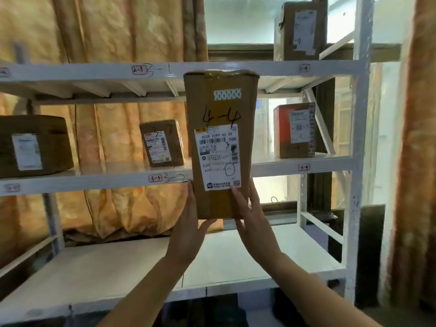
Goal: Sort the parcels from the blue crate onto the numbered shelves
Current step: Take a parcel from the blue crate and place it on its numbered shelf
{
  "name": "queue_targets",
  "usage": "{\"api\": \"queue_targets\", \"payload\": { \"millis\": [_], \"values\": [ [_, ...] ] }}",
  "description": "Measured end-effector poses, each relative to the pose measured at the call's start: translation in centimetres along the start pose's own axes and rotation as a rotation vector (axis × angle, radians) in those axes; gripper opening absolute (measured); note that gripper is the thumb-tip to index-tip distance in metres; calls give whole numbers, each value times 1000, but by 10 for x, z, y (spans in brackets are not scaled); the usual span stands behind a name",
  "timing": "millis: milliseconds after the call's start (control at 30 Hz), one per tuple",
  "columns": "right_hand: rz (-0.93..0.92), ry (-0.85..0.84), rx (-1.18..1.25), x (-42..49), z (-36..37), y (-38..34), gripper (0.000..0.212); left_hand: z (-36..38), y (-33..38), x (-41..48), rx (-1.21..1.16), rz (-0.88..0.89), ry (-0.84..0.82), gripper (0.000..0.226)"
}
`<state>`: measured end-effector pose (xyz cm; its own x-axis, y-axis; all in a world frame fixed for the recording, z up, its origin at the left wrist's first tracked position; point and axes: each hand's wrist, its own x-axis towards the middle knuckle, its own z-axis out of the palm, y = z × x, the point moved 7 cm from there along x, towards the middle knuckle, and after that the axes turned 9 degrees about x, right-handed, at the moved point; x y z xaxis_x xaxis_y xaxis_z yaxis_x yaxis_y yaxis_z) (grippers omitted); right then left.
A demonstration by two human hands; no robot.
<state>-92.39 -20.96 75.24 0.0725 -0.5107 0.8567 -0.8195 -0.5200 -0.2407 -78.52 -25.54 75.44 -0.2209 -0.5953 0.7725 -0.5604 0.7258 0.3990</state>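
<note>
Holding a tall cardboard parcel (pixel 220 147) upright between both hands, right in front of the shelves. The left hand (pixel 188 226) cups the bottom left corner, palm against the side and fingers spread loosely, not wrapped around. The right hand (pixel 251 217) is flat on the front and right edge near the bottom, fingers stretched out, fingertips touching the lower end of the white shipping label (pixel 218 158). So it's more of a two-palm squeeze than a proper grab. "4-4" is scrawled in black marker above the label, and there's a strip of patterned tape near the top.

Behind and below the parcel is a bare white shelf board (pixel 141 267). The next shelf up has tags reading 3-3 and 3-4 on its front edge, plus "3-2" handwritten. Sitting on it: a wide brown box (pixel 33 146) on the far left, a smaller brown box (pixel 162 142) in the middle, and a red-and-brown box (pixel 295 129) on the right. Top shelf has another brown box (pixel 300 29) on the right. The white metal rack (pixel 362 114) stands in front of orange curtains (pixel 106 31) and a bright window.
</note>
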Motion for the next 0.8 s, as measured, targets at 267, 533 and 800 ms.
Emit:
{"api": "queue_targets", "payload": {
  "millis": [267,533,800],
  "values": [
    [262,-151,-54,-108,15,89,97,110,-8,-58,90,29,-204,97],
    [509,-324,-217,-178,26,171,94,235,-28,-90,-42,161,-485,87],
    [588,-356,-292,-179,35,229,96,323,-59,-79,-21,314,-537,74]
  ]
}}
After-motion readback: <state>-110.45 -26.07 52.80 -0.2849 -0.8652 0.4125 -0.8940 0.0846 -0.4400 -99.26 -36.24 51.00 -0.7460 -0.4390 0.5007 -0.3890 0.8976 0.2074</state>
